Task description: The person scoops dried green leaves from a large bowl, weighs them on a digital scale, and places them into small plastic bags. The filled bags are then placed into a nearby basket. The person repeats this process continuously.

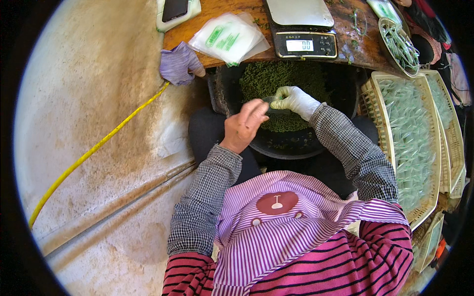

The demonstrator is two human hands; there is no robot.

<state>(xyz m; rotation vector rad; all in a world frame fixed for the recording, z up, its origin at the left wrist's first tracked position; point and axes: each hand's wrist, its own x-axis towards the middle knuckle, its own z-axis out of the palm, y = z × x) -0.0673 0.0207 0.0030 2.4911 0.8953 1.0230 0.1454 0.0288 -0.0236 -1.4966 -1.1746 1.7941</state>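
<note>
My left hand (244,124), bare, is closed with its fingertips at one end of a small see-through plastic bag (271,100). The fingers of my right hand (297,102), in a white glove, pinch the same bag from the other side. Both hands hover over a black basin (276,149) between my knees. Inside it lies a heap of small green leafy bits (274,74). What the bag contains is hidden by my fingers.
A digital scale (306,45) and a stack of flat plastic bags (229,38) occupy the wooden table (345,12). A purple cloth glove (178,64) rests near a yellow hose (98,145). Right: a basket of long packets (399,45) and crates (412,143) of filled bags.
</note>
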